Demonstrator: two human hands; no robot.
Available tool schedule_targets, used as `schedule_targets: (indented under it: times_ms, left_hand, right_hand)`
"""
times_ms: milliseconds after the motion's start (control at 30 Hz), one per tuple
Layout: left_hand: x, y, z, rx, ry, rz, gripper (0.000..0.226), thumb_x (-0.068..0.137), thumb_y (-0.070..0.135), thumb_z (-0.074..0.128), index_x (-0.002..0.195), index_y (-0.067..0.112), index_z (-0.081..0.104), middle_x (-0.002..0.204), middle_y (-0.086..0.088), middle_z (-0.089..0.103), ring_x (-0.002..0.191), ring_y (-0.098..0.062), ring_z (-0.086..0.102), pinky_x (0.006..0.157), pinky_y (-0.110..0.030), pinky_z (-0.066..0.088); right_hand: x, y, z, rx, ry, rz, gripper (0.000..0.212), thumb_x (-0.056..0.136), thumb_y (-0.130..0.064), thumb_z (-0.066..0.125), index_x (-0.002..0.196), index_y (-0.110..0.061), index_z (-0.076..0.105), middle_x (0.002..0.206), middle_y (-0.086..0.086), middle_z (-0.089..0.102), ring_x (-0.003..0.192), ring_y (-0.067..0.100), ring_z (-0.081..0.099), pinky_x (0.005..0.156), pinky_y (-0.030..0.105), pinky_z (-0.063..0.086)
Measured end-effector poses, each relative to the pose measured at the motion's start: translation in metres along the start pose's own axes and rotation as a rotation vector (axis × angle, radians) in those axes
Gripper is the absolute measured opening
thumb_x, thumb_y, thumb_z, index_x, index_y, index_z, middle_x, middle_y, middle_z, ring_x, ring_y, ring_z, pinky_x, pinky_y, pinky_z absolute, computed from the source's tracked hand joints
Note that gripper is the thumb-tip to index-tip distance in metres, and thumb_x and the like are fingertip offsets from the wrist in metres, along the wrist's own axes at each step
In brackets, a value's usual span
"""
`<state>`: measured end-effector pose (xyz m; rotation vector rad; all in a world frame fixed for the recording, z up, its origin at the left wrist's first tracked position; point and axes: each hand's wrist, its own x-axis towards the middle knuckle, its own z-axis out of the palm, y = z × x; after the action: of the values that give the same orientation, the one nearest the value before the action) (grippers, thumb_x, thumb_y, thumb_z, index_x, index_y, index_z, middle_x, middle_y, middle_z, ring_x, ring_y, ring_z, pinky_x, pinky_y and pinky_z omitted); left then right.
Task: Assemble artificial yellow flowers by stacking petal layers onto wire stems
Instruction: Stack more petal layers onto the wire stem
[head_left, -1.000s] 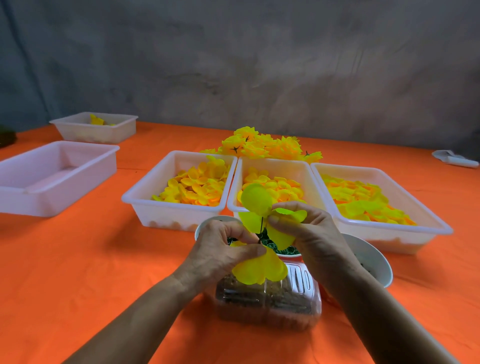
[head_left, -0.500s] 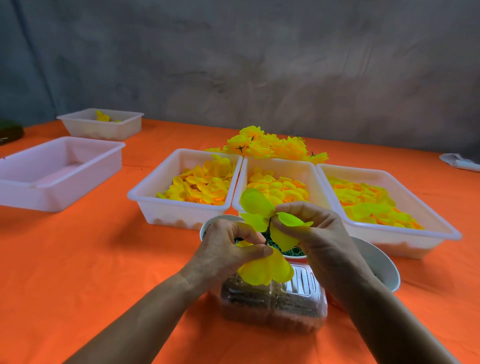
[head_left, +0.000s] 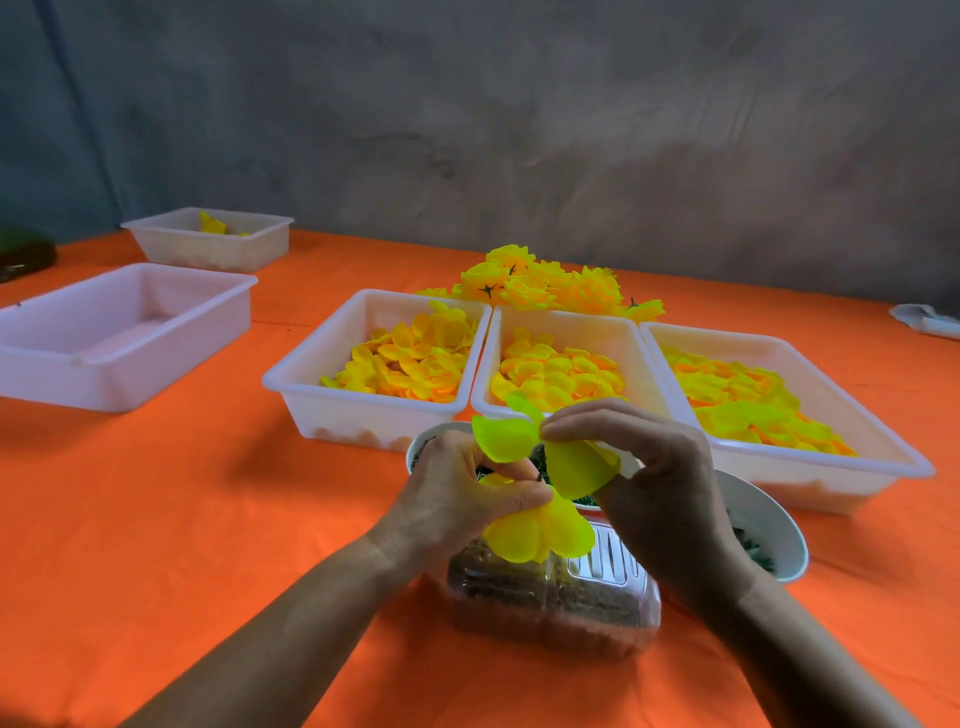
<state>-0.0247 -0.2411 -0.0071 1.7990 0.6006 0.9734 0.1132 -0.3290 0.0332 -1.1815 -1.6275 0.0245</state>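
My left hand (head_left: 457, 493) pinches a yellow petal layer (head_left: 540, 535) that hangs below its fingers; the wire stem is hidden. My right hand (head_left: 649, 478) pinches a greenish-yellow petal layer (head_left: 576, 462) just above it, one lobe (head_left: 504, 439) sticking up to the left. Both hands meet over a clear plastic box (head_left: 550, 592). Three white trays hold loose petals: left (head_left: 332, 374), middle (head_left: 485, 364), right (head_left: 883, 447). A pile of finished yellow flowers (head_left: 550, 286) lies behind them.
Two white bowls with dark green parts sit by my hands, one at left (head_left: 421, 447), one at right (head_left: 769, 525). An empty white tray (head_left: 124, 332) and a smaller one (head_left: 208, 241) stand far left on the orange tablecloth (head_left: 182, 519). A white object (head_left: 924, 319) lies far right.
The view has shifted slightly. My right hand has pressed the greenish petal layer lower, closer to the yellow layer in my left hand; its upper lobe has tilted to the left.
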Motion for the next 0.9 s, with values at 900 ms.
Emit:
schedule_targets:
  times_ms: [900]
  left_hand:
    - [-0.005, 0.029, -0.008, -0.412, 0.06, -0.31, 0.017, 0.068, 0.026, 0.071, 0.062, 0.01, 0.074, 0.058, 0.001, 0.068, 0.052, -0.002, 0.062, 0.048, -0.012, 0.046]
  right_hand:
    - [-0.02, 0.005, 0.01, -0.621, -0.008, -0.335, 0.029, 0.081, -0.005, 0.047, 0.091, -0.005, 0.074, 0.081, 0.012, 0.067, 0.068, 0.03, 0.062, 0.06, 0.036, 0.048]
